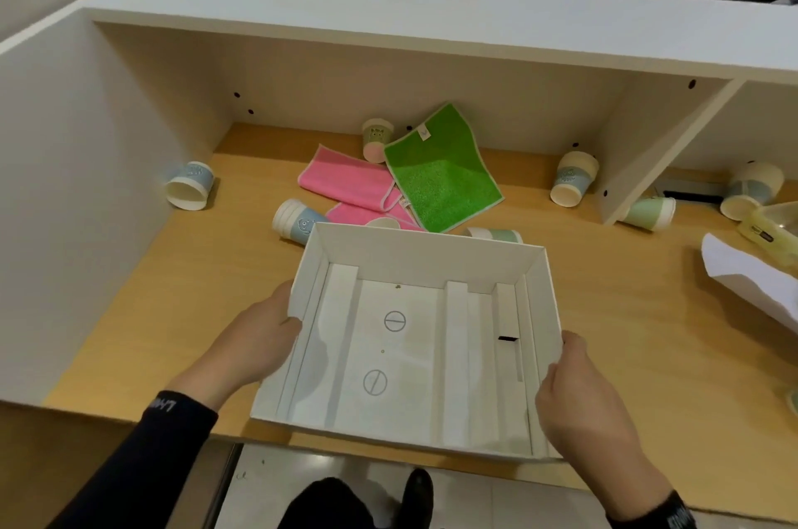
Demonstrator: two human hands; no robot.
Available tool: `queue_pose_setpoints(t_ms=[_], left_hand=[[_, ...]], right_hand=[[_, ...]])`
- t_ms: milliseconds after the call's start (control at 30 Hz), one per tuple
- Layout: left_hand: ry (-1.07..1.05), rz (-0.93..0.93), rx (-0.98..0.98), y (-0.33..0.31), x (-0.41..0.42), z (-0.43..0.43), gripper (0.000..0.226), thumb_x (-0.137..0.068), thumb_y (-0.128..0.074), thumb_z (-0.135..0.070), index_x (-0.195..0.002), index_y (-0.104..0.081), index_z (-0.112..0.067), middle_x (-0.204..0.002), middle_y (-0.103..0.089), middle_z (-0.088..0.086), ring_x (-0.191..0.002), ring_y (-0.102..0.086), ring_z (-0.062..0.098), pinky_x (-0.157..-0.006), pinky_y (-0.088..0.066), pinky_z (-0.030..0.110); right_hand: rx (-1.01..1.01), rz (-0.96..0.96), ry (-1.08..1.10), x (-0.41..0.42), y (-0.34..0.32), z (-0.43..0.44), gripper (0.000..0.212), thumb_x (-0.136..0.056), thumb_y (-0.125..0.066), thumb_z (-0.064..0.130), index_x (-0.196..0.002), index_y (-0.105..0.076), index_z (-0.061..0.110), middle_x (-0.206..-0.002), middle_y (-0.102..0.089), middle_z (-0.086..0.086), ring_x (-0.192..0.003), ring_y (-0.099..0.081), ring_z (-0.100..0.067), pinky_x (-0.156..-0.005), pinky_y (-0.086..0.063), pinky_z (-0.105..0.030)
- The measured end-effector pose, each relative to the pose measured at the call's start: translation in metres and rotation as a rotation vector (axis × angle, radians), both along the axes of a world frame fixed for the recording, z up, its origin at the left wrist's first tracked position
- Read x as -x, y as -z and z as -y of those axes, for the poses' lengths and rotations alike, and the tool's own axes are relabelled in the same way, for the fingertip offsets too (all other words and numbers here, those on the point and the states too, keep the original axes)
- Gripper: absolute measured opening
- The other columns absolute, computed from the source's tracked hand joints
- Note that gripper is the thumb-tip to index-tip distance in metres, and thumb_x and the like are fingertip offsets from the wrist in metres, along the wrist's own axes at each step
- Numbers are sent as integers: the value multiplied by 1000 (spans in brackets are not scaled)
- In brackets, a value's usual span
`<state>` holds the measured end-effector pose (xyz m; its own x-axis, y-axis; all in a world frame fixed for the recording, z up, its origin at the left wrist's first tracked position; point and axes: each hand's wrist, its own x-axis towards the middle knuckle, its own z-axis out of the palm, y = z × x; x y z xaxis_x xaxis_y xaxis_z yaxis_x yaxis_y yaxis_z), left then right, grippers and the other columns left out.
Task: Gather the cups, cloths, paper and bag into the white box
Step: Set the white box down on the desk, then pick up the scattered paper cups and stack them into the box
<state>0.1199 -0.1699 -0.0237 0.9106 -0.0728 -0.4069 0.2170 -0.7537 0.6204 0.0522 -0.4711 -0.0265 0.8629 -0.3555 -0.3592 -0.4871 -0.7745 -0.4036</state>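
Observation:
An empty white box (425,254) sits at the desk's front edge. My left hand (254,340) grips its left wall and my right hand (581,399) grips its right wall. Behind it lie a green cloth (444,178) and a pink cloth (345,183), partly overlapping. Paper cups lie tipped around: one at the left (190,185), a stack by the box's far left corner (293,221), one behind the cloths (376,138), one green-banded behind the box (496,234), one at the right (572,178). White paper (751,278) lies at the right edge, a clear bag (773,226) beside it.
A white divider panel (660,144) splits the desk; two more cups (650,213) (751,189) lie past it. White walls enclose the desk on the left and back, with a shelf above. My shoe shows on the floor below the desk edge.

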Motion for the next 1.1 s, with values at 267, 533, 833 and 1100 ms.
queue_pose_setpoints(t_ms=[267, 533, 833, 1100], left_hand=[[57, -72, 29, -5, -8, -6, 38, -95, -40, -16, -131, -38, -27, -100, -57, -17, -90, -58, 6, -70, -48, 23], [11, 345, -162, -32, -82, 13, 42, -93, -46, -33, -133, -47, -18, -129, -59, 3, -112, -57, 20, -86, -46, 32], [243, -86, -223, -6, -164, 85, 86, -73, -61, -63, -136, -42, -9, -141, -48, 9, -124, -48, 27, -99, -40, 35], [248, -114, -230, 9, -175, 91, 39, -76, -66, -32, -103, -63, -4, -95, -67, 9, -98, -63, 28, -68, -49, 31]], right_hand=[[-280, 2, 20, -14, -6, 3, 55, -88, -33, -2, -138, -28, 20, -81, -57, 4, -62, -53, -14, -49, -34, -24], [-133, 348, 20, -96, -42, 9, 57, -91, -52, 26, -143, -30, 15, -145, -41, -7, -131, -42, -22, -104, -39, -41], [55, -33, -405, -226, 0, -20, 61, -84, -64, 23, -140, -41, 18, -145, -45, -9, -131, -44, -25, -104, -38, -33], [161, -308, -522, -244, 39, -6, 64, -77, -63, 9, -137, -42, 18, -143, -47, -10, -130, -45, -28, -103, -38, -36]])
